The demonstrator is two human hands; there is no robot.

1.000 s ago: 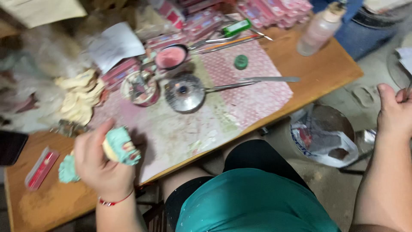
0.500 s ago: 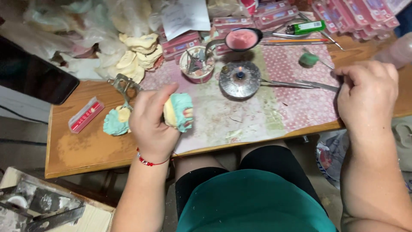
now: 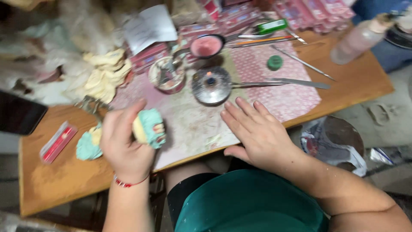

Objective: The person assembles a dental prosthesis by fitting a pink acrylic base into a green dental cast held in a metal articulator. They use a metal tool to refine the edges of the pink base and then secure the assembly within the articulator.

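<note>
Left hand (image 3: 126, 146) grips the mint-green and cream clay figure (image 3: 148, 128) | right hand (image 3: 257, 133), off the long metal tools (image 3: 296, 82), now rests flat, fingers spread, empty, on the wooden bench (image 3: 56, 180).

Both forearms are bare, with no sleeves showing anywhere along them. The left hand (image 3: 126, 148) has a thin red string bracelet (image 3: 128, 183) around its wrist, with small lighter beads or knots along it. The right hand (image 3: 257, 133) wears no ring, watch or band, and its fingers (image 3: 240, 114) are bare with short nails. A teal green garment (image 3: 253, 206) covers the torso, and dark shorts (image 3: 189, 195) show at the lap.
</note>
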